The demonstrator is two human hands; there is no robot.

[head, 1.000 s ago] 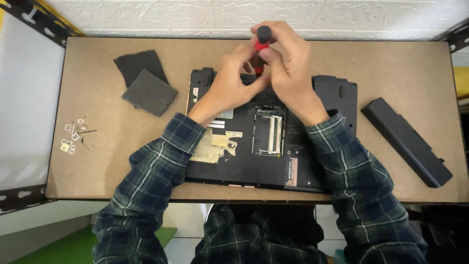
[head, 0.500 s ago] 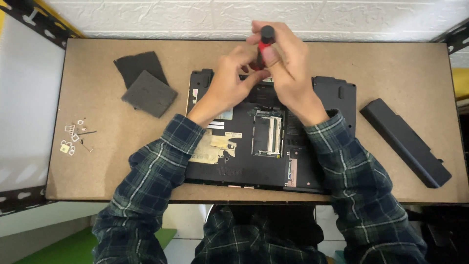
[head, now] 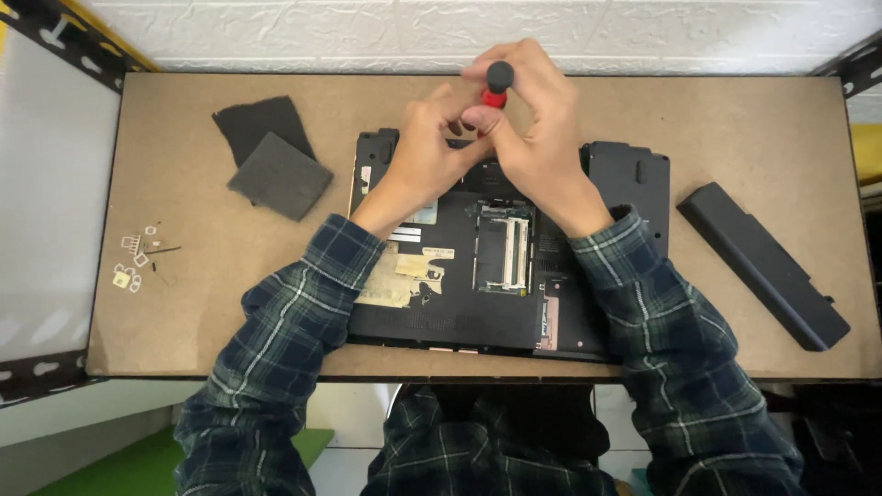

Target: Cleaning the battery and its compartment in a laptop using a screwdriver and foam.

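Both hands on screwdriver (head: 497, 84), upright over laptop's (head: 459, 303) far edge: right hand (head: 537, 138) grip closed round handle, left hand (head: 424, 156) fingers pinching lower down.

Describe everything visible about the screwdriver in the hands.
The screwdriver has a red handle topped by a black round cap, plastic by the look. It stands roughly upright over the far edge of the opened black laptop, cap toward the camera. The right hand wraps the handle from the right, and the left hand pinches it lower down with its fingers. The shaft and tip are hidden behind the hands.
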